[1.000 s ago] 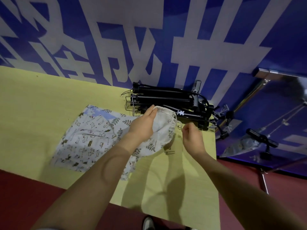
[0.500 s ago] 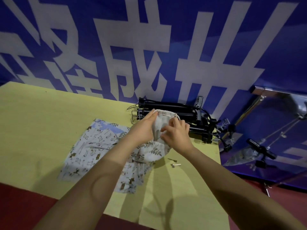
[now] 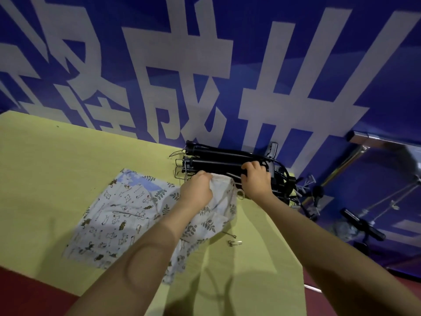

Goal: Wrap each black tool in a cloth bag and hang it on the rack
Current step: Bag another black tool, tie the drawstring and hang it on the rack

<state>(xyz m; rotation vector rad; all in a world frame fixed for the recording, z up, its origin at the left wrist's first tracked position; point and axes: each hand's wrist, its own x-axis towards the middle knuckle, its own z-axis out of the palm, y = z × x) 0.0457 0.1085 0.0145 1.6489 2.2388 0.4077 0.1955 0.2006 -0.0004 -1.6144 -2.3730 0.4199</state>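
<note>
While the left hand (image 3: 197, 190) bunches the mouth of a pale leaf-print cloth bag (image 3: 219, 201), the right hand (image 3: 256, 177) curls over one long black tubular tool (image 3: 216, 164) in the stack at the yellow table's (image 3: 68, 167) far edge, beside flat printed cloths (image 3: 118, 215).

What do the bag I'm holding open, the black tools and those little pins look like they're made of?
Bag: soft woven cloth, pale with a leaf print; it crumples in the left hand.
Black tools: smooth black bars, metal or hard plastic, unclear which.
Pins: thin bare metal wire, silvery, probably steel.
</note>
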